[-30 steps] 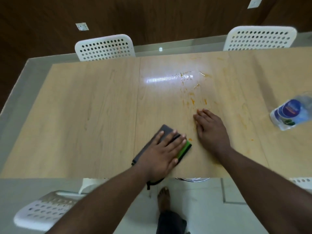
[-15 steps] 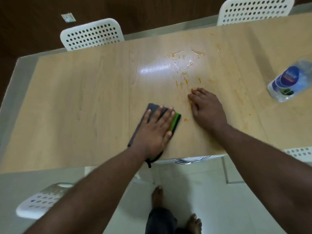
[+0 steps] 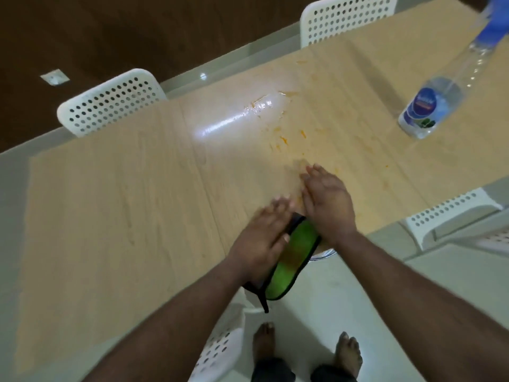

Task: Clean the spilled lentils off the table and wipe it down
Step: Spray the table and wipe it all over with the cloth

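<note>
**Cloth at near edge, spill lies ahead**

Pale wood-grain laminate table (image 3: 110, 202) fills the view, with white perforated plastic chairs (image 3: 110, 106) on the far side and a clear plastic water bottle with a blue label (image 3: 429, 108) standing well off to the right.

We see the green microfibre cloth with black trim (image 3: 292, 260) at the near table edge, partly hanging over it. Its long axis runs diagonally, from far-right on the table to near-left off the edge. Our left hand (image 3: 261, 238) lies on its left side, fingers straight and spread; whether the thumb curls under the cloth we cannot tell. Our right hand (image 3: 327, 205) lies flat on the table, fingers straight and together, holding nothing, with its heel touching the cloth's far-right end.

Orange lentil smears and bits (image 3: 286, 139) lie farther out, ahead of both hands and slightly right, with a wet glare patch (image 3: 237, 119) beyond. The right hand's fingertips are nearer the residue than the left.

We judge the right hand is set to rake leftovers back toward the cloth; the remaining mess sits along that same forward-right line, so the sweep would need to run near-left.
</note>
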### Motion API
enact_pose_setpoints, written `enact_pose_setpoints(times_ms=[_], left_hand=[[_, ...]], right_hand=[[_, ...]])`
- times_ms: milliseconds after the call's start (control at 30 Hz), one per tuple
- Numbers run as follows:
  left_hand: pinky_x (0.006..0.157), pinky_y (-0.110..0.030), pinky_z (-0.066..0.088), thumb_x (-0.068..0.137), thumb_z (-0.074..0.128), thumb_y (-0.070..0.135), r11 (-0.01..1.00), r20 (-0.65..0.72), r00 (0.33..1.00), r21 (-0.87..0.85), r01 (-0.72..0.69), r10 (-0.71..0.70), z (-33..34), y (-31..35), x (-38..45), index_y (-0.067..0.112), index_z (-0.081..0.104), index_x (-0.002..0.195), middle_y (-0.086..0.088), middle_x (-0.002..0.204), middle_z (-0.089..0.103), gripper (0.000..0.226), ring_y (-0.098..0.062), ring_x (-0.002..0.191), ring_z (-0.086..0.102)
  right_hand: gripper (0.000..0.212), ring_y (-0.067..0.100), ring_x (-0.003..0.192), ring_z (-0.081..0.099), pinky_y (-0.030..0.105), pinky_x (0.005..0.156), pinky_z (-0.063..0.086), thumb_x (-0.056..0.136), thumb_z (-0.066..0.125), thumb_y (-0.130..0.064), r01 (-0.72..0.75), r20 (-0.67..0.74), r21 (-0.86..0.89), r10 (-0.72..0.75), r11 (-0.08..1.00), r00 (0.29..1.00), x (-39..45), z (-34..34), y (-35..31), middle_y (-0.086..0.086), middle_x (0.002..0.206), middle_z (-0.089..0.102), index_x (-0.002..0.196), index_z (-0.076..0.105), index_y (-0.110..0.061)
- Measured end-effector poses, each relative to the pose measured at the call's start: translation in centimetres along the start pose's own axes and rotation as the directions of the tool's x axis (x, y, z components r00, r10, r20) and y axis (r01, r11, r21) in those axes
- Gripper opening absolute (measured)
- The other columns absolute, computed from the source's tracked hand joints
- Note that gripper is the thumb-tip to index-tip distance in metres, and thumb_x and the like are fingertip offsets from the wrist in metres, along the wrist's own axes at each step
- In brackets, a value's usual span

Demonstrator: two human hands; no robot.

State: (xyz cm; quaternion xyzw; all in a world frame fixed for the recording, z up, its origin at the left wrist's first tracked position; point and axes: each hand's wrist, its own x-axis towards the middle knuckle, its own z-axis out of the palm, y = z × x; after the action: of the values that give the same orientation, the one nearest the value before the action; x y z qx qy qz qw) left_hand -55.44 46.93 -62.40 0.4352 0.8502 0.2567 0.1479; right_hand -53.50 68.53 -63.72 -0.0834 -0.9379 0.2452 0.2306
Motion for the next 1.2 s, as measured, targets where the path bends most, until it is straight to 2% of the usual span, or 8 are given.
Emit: enact_pose_setpoints(times_ms=[133, 267, 333, 500, 600, 867, 1067, 1200], left_hand=[[0.132, -0.041, 0.007, 0.105, 0.024, 0.049, 0.975, -0.087, 0.972, 0.000, 0.221, -0.220, -3.0, -4.2, 2.2, 0.017, 0.019, 0.168, 0.003, 0.175, 0.001, 0.071, -0.014, 0.162, -0.004], [0.132, -0.046, 0.007, 0.104, 0.017, 0.053, 0.975, -0.069, 0.977, 0.083, 0.206, -0.200, -2.7, -5.9, 4.6, 0.012, 0.021, 0.167, -0.006, 0.176, 0.009, 0.076, -0.021, 0.163, 0.000], [0.132, -0.048, 0.006, 0.105, 0.015, 0.051, 0.965, -0.115, 0.970, 0.125, 0.230, -0.216, -1.6, -5.9, 5.3, 0.011, 0.021, 0.167, -0.006, 0.176, 0.012, 0.075, -0.023, 0.163, 0.002], [0.132, -0.046, 0.005, 0.109, 0.016, 0.047, 0.917, -0.195, 0.956, 0.296, 0.269, -0.218, 0.0, -5.7, 5.1, 0.015, 0.012, 0.169, -0.003, 0.177, 0.005, 0.068, -0.020, 0.164, -0.003], [0.132, -0.049, 0.007, 0.109, 0.019, 0.047, 0.888, -0.205, 0.953, 0.361, 0.284, -0.222, 0.1, -5.3, 5.2, 0.013, 0.012, 0.169, -0.006, 0.177, 0.002, 0.069, -0.023, 0.164, -0.002], [0.131, -0.050, 0.009, 0.109, 0.024, 0.046, 0.848, -0.245, 0.943, 0.427, 0.314, -0.225, 0.5, -5.2, 5.6, 0.010, 0.016, 0.168, -0.010, 0.177, 0.005, 0.070, -0.028, 0.164, 0.001], [0.131, -0.051, 0.011, 0.108, 0.022, 0.047, 0.843, -0.239, 0.941, 0.428, 0.325, -0.241, 0.1, -4.8, 5.8, 0.008, 0.017, 0.168, -0.010, 0.177, 0.004, 0.071, -0.027, 0.164, 0.000], [0.131, -0.051, 0.010, 0.109, 0.020, 0.047, 0.843, -0.231, 0.942, 0.430, 0.322, -0.242, 0.2, -4.9, 5.7, 0.009, 0.014, 0.168, -0.009, 0.177, 0.003, 0.071, -0.026, 0.164, -0.001]], right_hand=[[0.045, 0.036, 0.139, 0.055, 0.054, 0.113, 0.047, 0.098, 0.053, -0.024, -0.046, 0.128, -0.076, 0.055, 0.996, 0.990, -7.7, 0.8, -7.9, 0.017, 0.146, 0.062, 0.135, 0.069, -0.004], [0.069, 0.027, 0.163, 0.002, 0.050, 0.131, 0.013, 0.105, 0.038, -0.039, -0.324, 0.226, -0.228, 0.374, 0.918, 0.900, -10.9, 3.8, -13.6, 0.015, 0.175, 0.012, 0.165, 0.027, -0.007], [0.073, 0.029, 0.163, -0.009, 0.051, 0.131, 0.007, 0.103, 0.035, -0.035, -0.427, 0.179, -0.285, 0.485, 0.858, 0.856, -10.5, 4.9, -15.0, 0.016, 0.175, -0.002, 0.168, 0.015, -0.008], [0.078, 0.033, 0.163, -0.007, 0.051, 0.130, 0.000, 0.094, 0.037, -0.026, -0.653, 0.000, -0.281, 0.681, 0.703, 0.733, -9.5, 5.8, -15.9, 0.019, 0.175, -0.001, 0.168, 0.017, -0.011], [0.077, 0.032, 0.162, -0.009, 0.050, 0.130, 0.001, 0.097, 0.034, -0.029, -0.675, -0.011, -0.297, 0.705, 0.675, 0.710, -10.1, 5.0, -15.9, 0.018, 0.175, -0.004, 0.167, 0.013, -0.007], [0.075, 0.039, 0.162, -0.005, 0.057, 0.129, 0.008, 0.107, 0.030, -0.040, -0.849, -0.208, -0.325, 0.844, 0.416, 0.494, -5.2, 3.3, -6.8, 0.025, 0.174, -0.001, 0.165, 0.009, 0.002], [0.082, 0.039, 0.161, -0.014, 0.056, 0.130, 0.007, 0.100, 0.044, -0.028, -0.806, -0.121, -0.330, 0.825, 0.491, 0.552, -8.0, 4.6, -13.7, 0.023, 0.173, -0.009, 0.167, 0.003, -0.002], [0.086, 0.035, 0.162, -0.011, 0.054, 0.131, 0.005, 0.096, 0.040, -0.037, -0.812, -0.137, -0.320, 0.824, 0.488, 0.549, -6.9, 3.5, -10.9, 0.020, 0.175, -0.006, 0.167, 0.006, -0.003]])
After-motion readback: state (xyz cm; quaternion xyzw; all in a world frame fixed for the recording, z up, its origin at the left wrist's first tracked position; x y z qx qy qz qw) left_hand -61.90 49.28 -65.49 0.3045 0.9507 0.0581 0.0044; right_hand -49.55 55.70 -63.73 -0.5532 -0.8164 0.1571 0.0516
